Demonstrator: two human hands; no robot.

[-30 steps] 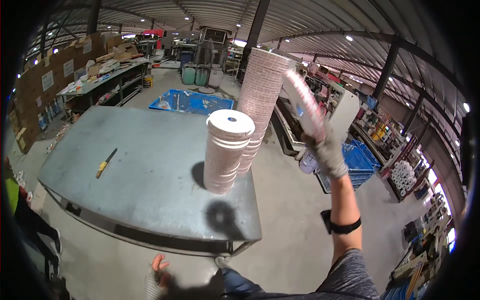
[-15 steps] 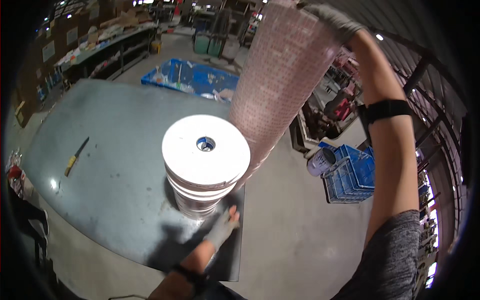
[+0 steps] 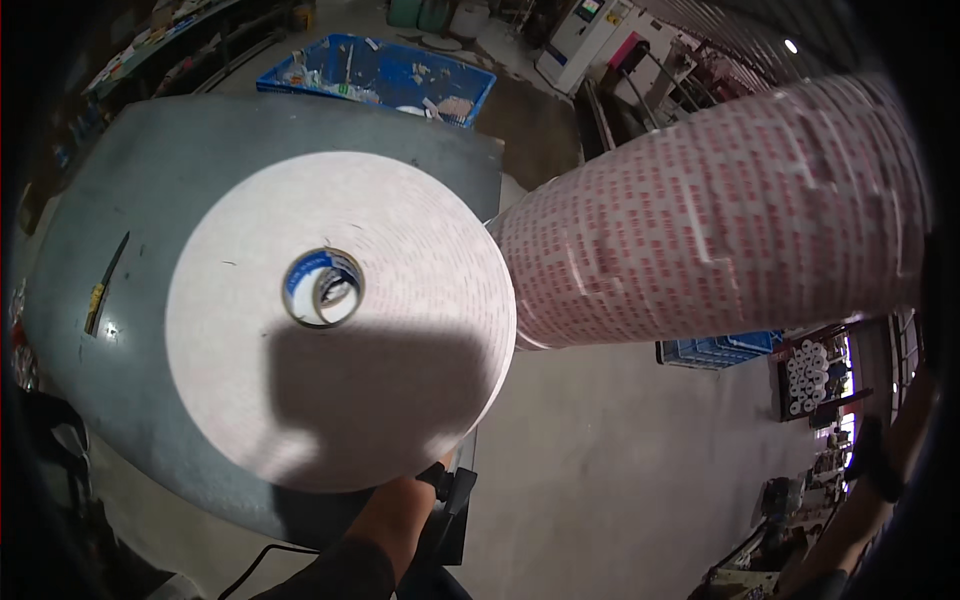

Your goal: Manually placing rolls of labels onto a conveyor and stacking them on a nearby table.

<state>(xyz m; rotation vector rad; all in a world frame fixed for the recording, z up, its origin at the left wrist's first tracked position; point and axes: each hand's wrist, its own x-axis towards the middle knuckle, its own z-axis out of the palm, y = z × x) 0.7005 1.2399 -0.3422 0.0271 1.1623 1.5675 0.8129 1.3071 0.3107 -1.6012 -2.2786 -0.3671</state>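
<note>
"What does the head view show nearest?"

"A broad white roll [image 3: 385, 310], face up over the surface [image 3: 120, 180], a blue-printed core [image 3: 300, 268] at its centre. A blocky shadow falls on its lower half."

"And the left hand?"

"The left forearm [image 3: 390, 515] reaches up to the roll's lower edge; the roll hides the hand, so I can't tell its grip."

"The right?"

"Only the right forearm [image 3: 905, 430] shows, by the dark rim. I can't tell that hand's state either."

"What's beside the roll?"

"A tall red-printed stack [image 3: 710, 210], slanting rightward, its foot hidden. A knife [image 3: 108, 282] lies left on the surface; a blue bin [image 3: 385, 62] stands beyond."
</note>
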